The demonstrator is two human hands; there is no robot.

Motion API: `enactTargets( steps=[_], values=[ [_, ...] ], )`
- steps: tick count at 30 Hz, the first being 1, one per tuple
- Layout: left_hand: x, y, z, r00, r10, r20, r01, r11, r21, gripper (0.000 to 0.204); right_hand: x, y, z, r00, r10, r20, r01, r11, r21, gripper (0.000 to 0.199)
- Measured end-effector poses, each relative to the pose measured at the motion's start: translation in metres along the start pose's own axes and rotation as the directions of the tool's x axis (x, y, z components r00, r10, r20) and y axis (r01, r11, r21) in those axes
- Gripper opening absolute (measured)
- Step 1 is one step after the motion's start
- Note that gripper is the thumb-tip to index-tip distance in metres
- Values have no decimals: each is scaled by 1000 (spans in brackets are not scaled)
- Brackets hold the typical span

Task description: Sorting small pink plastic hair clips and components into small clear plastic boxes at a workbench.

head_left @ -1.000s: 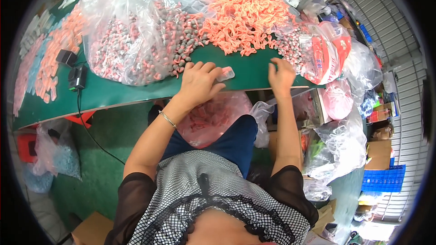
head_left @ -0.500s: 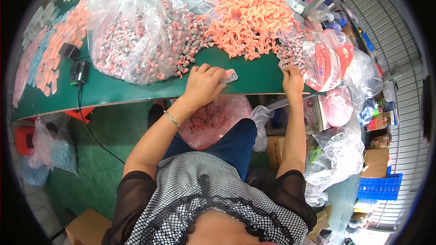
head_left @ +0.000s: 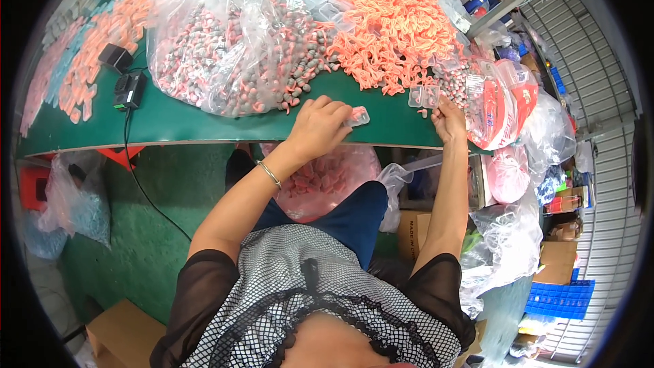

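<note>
My left hand [head_left: 316,128] rests at the table's front edge, its fingers curled round a small clear plastic case [head_left: 357,116] with something pink inside. To its right, my right hand [head_left: 450,121] pinches another small clear case [head_left: 423,97] that looks opened out. A tiny pink piece [head_left: 423,113] lies on the table just below that case. Beside my right fingertips is a heap of small pink-and-grey pieces [head_left: 455,82]. Beyond both hands spreads a large pile of orange looped cords [head_left: 395,31].
A big clear bag [head_left: 218,54] of pink-and-grey plug-like pieces stands left of the cords on the green table [head_left: 225,128]. Farther left are black adapters [head_left: 128,90] with a cable and rows of orange pieces [head_left: 82,85]. A red-and-white bag [head_left: 501,105] sits at right. Below hangs a pink bag [head_left: 327,180].
The view has shifted a little. My right hand, earlier at the heap of small pieces, now holds a clear case to the left of that heap. The left hand keeps its case in nearly the same place.
</note>
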State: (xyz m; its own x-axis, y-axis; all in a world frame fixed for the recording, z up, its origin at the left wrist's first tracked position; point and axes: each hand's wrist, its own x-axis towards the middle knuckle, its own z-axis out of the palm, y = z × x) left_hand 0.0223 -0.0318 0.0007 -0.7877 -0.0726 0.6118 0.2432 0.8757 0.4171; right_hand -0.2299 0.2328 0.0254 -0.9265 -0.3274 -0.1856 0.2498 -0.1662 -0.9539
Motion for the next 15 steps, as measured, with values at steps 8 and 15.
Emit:
enactTargets(
  steps=[8,15],
  values=[
    [-1,1,-2,1000,-16,23,15,1000,7,34,-98,21,75,585,-495,642,784,146,-603,8],
    [1,0,-4,999,30,27,-33,995,89,44,-88,45,86,557,-585,589,751,54,-658,14]
  ],
)
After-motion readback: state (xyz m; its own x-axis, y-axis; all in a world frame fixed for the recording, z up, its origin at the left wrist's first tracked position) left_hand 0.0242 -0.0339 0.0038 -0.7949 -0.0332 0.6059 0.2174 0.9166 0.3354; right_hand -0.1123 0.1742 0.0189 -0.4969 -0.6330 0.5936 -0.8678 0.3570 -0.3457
